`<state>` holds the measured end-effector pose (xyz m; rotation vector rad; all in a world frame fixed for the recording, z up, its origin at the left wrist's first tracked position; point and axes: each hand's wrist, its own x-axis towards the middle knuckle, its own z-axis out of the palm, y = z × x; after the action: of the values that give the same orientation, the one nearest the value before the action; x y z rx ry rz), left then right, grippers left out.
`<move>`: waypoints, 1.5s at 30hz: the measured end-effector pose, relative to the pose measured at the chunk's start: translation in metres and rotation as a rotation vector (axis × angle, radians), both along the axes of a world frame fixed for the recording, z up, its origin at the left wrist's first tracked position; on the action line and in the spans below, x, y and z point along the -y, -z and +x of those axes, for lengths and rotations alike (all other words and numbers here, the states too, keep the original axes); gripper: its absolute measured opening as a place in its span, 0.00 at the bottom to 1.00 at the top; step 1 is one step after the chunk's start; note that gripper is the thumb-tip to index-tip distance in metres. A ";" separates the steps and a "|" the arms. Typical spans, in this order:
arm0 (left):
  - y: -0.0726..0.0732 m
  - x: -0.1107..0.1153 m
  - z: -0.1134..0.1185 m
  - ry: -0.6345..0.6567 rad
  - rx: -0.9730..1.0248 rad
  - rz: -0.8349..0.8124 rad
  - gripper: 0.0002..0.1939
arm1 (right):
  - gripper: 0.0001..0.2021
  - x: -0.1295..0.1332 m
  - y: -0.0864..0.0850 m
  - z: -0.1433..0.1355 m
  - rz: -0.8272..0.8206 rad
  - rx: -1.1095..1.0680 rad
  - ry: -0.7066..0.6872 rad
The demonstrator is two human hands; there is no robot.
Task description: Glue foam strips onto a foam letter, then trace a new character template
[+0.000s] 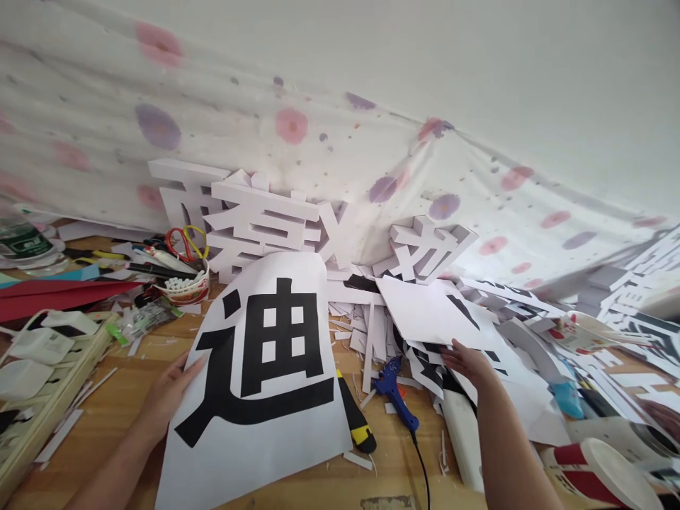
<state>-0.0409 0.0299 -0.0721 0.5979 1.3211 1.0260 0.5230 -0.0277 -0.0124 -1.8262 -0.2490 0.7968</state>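
Observation:
My left hand [173, 393] is closed on the left edge of a paper sheet [313, 446] printed with a large black Chinese character. The sheet bows upward and its far end rises before the white cut-out characters [255, 234]. On the right, my right hand [470, 365] has its fingers at the lower edge of a flat white board [425, 312], seemingly pinching it; part of the grip is hidden. Between the hands lie a blue glue gun [393, 393] with a black cord and a black-and-yellow utility knife [358, 421], partly under the sheet.
At left are a power strip [79, 375] with chargers, a bowl [194, 290] of pens and scissors, and a plastic bottle [26, 241]. A red-and-white paper cup [595, 474] stands front right. Another person's hand [661, 418] shows at the right edge. Paper scraps [366, 326] litter the table.

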 end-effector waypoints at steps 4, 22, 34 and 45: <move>-0.008 0.004 0.004 0.057 -0.181 0.113 0.18 | 0.09 0.035 0.001 0.008 -0.251 0.349 -0.098; -0.007 0.007 0.007 -0.002 -0.491 0.182 0.20 | 0.29 0.072 0.031 -0.015 -0.983 0.978 -0.389; -0.008 0.006 0.008 -0.023 -0.474 0.189 0.20 | 0.21 0.071 0.015 -0.033 -0.985 1.141 -0.443; 0.007 0.002 0.004 -0.006 -0.436 0.209 0.22 | 0.19 0.058 -0.026 -0.038 -0.777 1.365 -0.255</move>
<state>-0.0373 0.0277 -0.0792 1.0191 1.6023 1.0845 0.4847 -0.0861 0.0137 -2.8713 -1.1687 -0.4310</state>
